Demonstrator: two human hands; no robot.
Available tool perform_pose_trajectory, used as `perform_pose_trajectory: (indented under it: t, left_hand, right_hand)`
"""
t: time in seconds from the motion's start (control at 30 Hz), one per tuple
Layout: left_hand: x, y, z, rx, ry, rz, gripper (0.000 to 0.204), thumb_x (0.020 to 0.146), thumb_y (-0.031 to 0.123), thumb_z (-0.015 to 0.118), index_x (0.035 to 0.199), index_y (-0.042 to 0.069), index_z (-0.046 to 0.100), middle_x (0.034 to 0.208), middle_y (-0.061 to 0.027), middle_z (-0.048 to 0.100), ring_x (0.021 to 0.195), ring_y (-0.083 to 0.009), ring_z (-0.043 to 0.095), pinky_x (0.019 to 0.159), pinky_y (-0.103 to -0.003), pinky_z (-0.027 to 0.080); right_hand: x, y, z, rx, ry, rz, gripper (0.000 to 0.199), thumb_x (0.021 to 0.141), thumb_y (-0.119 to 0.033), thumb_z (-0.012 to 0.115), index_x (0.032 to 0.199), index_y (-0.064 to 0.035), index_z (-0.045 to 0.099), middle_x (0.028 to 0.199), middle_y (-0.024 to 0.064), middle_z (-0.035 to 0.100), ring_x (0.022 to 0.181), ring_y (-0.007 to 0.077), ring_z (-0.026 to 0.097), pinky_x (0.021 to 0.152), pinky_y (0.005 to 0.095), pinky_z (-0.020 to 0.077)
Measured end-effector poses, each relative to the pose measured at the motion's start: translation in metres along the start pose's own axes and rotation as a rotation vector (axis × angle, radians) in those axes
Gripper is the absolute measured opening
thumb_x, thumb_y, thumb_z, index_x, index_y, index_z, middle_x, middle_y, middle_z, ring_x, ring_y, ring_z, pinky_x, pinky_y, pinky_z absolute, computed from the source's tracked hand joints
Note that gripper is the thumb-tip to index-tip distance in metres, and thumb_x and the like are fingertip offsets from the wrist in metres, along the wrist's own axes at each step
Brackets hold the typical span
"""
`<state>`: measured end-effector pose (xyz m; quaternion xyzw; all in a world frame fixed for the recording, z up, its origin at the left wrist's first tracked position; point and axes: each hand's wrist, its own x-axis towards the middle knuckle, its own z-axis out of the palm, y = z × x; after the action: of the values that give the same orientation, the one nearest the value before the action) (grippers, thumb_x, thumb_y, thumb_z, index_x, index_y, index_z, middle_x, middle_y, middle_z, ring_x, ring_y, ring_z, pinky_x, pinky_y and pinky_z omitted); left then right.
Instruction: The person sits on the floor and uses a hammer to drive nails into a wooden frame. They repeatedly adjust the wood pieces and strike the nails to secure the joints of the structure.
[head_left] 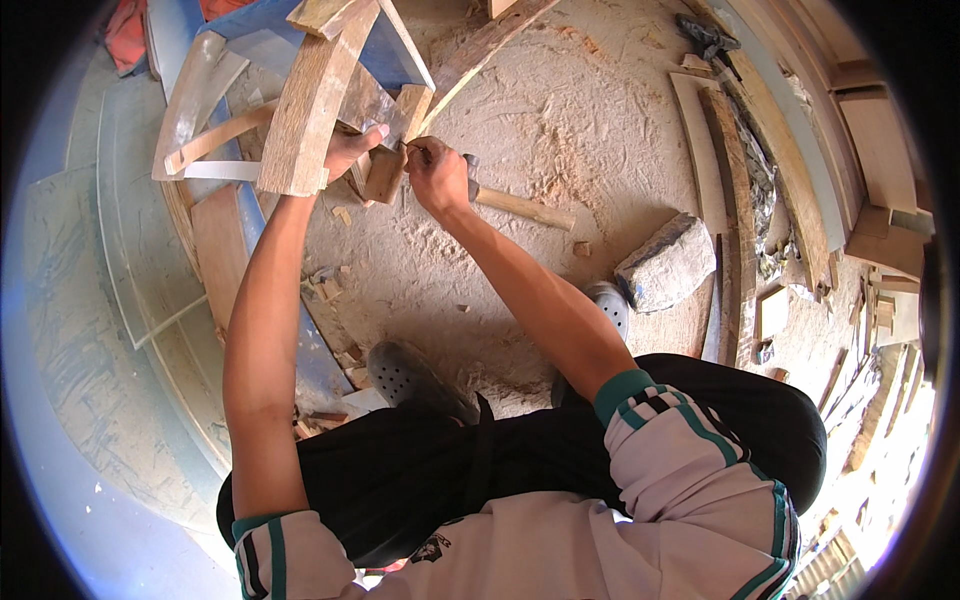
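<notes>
Left hand (348,150) is gripping a small wooden block (384,175) under the curved wooden frame (310,100). Right hand (436,175) is pinching a nail (407,150) against the block, hammer (520,207) lying just right on the sawdust floor (560,110).

A small wooden block (384,174) — pale, raw and matt — was gripped by the left hand (347,150). Beside the block, a hammer (520,207) with a bare, unvarnished wooden handle was held by the right hand (437,176). Above the block, a curved wooden frame (305,105) was seen, rough-sawn and dull. Below and right of the block, the ground (560,110) was coated in loose sawdust — a rough grey stone (667,262) lay there.
</notes>
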<state>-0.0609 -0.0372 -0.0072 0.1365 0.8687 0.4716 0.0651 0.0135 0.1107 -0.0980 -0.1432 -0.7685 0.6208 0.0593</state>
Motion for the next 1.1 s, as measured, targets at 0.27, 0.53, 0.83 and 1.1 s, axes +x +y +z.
perform_pose_trajectory:
  t: [0.27,0.53,0.83,1.1]
  left_hand:
    - [-0.001,-0.001,-0.001,-0.021,-0.028,-0.054,0.088,0.066,0.051,0.085,0.126,-0.004,0.053,0.119,-0.0172,0.058,0.110,-0.0297,0.054,0.097,-0.041,0.046]
    - [0.001,-0.005,-0.002,0.011,-0.013,-0.033,0.092,0.063,0.052,0.086,0.127,-0.005,0.052,0.122,-0.0182,0.056,0.112,-0.0302,0.053,0.098,-0.042,0.045]
    - [0.001,-0.006,-0.002,-0.014,-0.018,-0.035,0.089,0.066,0.049,0.086,0.128,-0.005,0.051,0.122,-0.0165,0.056,0.111,-0.0287,0.053,0.098,-0.041,0.045]
    - [-0.003,0.004,-0.001,-0.086,-0.047,-0.057,0.083,0.068,0.055,0.083,0.123,-0.001,0.057,0.123,-0.0140,0.057,0.115,-0.0277,0.051,0.104,-0.041,0.039]
  right_hand:
    - [-0.012,0.002,-0.005,-0.109,-0.090,-0.082,0.023,0.090,-0.019,0.056,0.097,-0.0031,0.071,0.087,0.0249,0.069,0.082,0.0422,0.068,0.077,0.0473,0.0535]
    - [-0.004,0.000,-0.009,-0.108,0.003,-0.084,0.022,0.090,-0.019,0.058,0.098,-0.0032,0.071,0.087,0.0233,0.070,0.082,0.0391,0.070,0.076,0.0437,0.0546]
    - [-0.002,-0.012,-0.012,-0.133,-0.043,-0.085,0.021,0.091,-0.019,0.059,0.099,-0.0032,0.071,0.089,0.0243,0.069,0.084,0.0422,0.068,0.076,0.0449,0.0541]
    - [0.001,-0.013,-0.011,-0.215,-0.043,-0.130,0.021,0.091,-0.021,0.056,0.092,-0.0053,0.070,0.083,0.0271,0.067,0.080,0.0442,0.067,0.075,0.0492,0.0533]
